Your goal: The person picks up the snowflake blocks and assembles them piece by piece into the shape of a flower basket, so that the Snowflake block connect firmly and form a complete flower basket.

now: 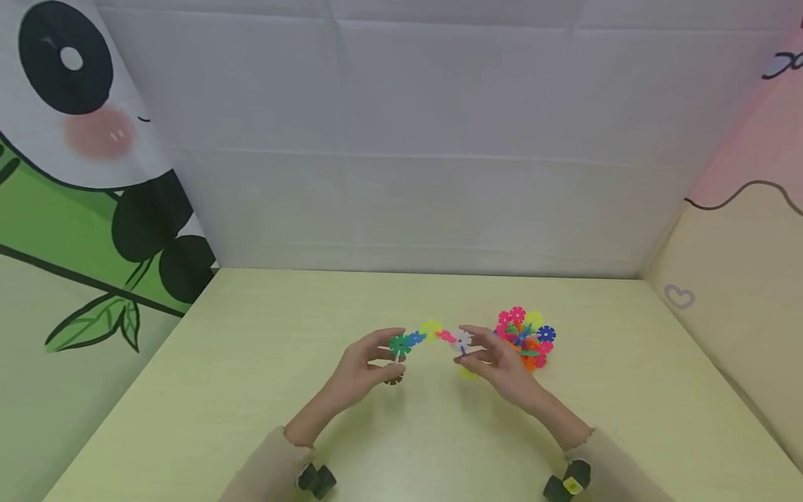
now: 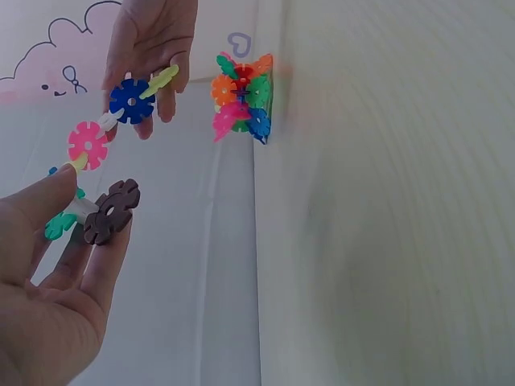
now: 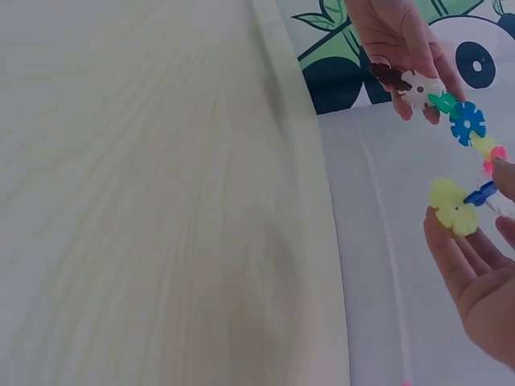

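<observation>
A chain of plastic snowflake discs (image 1: 431, 329) arches between the two hands, held above the table. My left hand (image 1: 366, 368) pinches its left end around the green disc (image 1: 399, 344) and the white disc (image 3: 420, 90). A brown disc (image 2: 111, 213) hangs below these, near the fingertips. From there run a blue, a yellow and a pink disc (image 2: 88, 145). My right hand (image 1: 504, 368) grips the other end at the white disc (image 1: 461, 340), its fingers partly covering it. A dark blue disc (image 2: 133, 100) and a yellow disc (image 3: 455, 209) finish that end, by the right fingertips.
Behind the right hand, a round cluster of joined multicoloured snowflake discs (image 1: 517, 317) sits on the pale wooden table (image 1: 282, 321). A white cloth wall (image 1: 401, 174) rises at the table's far edge, with printed cartoon panels on both sides.
</observation>
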Action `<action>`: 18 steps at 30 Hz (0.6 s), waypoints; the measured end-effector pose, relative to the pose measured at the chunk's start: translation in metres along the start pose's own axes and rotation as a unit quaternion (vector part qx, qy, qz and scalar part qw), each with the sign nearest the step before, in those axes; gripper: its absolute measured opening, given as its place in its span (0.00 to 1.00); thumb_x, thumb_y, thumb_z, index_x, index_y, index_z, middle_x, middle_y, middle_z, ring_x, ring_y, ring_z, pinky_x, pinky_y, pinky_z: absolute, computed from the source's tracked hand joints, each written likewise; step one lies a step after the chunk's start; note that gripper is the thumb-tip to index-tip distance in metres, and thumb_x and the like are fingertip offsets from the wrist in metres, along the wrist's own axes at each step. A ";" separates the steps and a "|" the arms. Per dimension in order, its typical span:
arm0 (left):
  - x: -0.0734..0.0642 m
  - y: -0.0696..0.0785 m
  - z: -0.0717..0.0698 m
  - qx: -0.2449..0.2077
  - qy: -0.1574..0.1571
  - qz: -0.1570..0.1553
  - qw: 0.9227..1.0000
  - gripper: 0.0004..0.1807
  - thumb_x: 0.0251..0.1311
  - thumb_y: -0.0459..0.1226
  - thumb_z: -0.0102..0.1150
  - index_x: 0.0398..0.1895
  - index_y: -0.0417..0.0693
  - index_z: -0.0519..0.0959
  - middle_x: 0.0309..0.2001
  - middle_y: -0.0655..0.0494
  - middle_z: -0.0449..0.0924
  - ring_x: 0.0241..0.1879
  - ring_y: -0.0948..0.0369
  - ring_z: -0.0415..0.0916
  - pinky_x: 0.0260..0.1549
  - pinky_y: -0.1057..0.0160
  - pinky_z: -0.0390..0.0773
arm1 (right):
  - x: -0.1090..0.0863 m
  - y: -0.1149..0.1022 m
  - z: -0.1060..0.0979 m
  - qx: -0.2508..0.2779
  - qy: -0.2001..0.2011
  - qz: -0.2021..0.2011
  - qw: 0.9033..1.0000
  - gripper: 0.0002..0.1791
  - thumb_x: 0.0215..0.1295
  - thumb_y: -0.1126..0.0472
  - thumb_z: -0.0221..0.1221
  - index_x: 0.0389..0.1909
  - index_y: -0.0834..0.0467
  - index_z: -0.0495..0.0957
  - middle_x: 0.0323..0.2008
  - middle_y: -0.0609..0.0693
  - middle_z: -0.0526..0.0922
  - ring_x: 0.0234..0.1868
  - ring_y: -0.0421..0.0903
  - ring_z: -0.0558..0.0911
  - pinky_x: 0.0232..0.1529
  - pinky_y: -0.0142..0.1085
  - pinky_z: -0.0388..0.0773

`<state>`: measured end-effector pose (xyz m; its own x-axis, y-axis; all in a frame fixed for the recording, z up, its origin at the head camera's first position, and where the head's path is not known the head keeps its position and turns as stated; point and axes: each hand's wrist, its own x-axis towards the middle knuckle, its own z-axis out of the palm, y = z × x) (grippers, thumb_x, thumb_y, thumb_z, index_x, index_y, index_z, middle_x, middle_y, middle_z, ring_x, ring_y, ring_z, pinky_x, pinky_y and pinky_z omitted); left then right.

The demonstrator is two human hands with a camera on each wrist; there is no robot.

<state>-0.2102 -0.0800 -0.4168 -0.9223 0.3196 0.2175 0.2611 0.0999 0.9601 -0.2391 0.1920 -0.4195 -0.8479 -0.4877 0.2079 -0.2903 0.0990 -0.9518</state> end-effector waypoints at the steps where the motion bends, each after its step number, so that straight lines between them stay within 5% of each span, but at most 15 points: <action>1: 0.000 -0.001 -0.001 0.000 0.001 0.001 1.000 0.28 0.58 0.24 0.61 0.63 0.36 0.68 0.42 0.36 0.74 0.42 0.43 0.78 0.33 0.58 0.82 | 0.000 0.000 -0.003 -0.010 0.000 -0.007 1.000 0.27 0.66 0.69 0.58 0.65 0.65 0.64 0.50 0.66 0.72 0.48 0.58 0.80 0.46 0.40 0.79; 8: 0.000 -0.008 -0.008 0.019 0.014 0.017 1.000 0.28 0.57 0.25 0.62 0.62 0.36 0.69 0.41 0.38 0.76 0.40 0.45 0.79 0.33 0.57 0.82 | -0.006 0.001 -0.048 -0.135 0.047 -0.043 0.989 0.29 0.59 0.69 0.64 0.62 0.65 0.67 0.49 0.61 0.76 0.47 0.64 0.77 0.44 0.37 0.79; 13: -0.004 -0.010 -0.016 0.042 0.034 0.018 0.998 0.27 0.56 0.26 0.63 0.61 0.37 0.70 0.42 0.42 0.76 0.42 0.45 0.79 0.33 0.59 0.82 | -0.005 0.018 -0.096 -0.277 0.099 -0.061 0.954 0.25 0.56 0.70 0.66 0.56 0.68 0.73 0.47 0.64 0.77 0.46 0.62 0.75 0.40 0.47 0.80; 16: -0.007 -0.010 -0.020 0.057 0.046 0.017 0.997 0.27 0.56 0.26 0.64 0.61 0.37 0.71 0.42 0.43 0.77 0.44 0.44 0.78 0.34 0.61 0.82 | -0.004 0.028 -0.119 -0.333 0.113 -0.026 0.936 0.26 0.57 0.68 0.66 0.56 0.69 0.72 0.49 0.67 0.75 0.46 0.63 0.74 0.40 0.52 0.78; 18: -0.010 -0.010 -0.023 0.065 0.051 0.019 0.996 0.27 0.56 0.27 0.64 0.60 0.38 0.71 0.42 0.43 0.77 0.45 0.42 0.78 0.35 0.62 0.81 | -0.005 0.033 -0.127 -0.333 0.103 0.019 0.937 0.29 0.58 0.64 0.66 0.60 0.68 0.69 0.51 0.68 0.73 0.45 0.62 0.75 0.39 0.50 0.78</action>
<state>-0.2106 -0.1058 -0.4240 -0.9338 0.2276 0.2760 0.3243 0.2124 0.9218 -0.3010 0.3073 -0.4237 -0.9110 -0.3020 0.2808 -0.4124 0.6658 -0.6219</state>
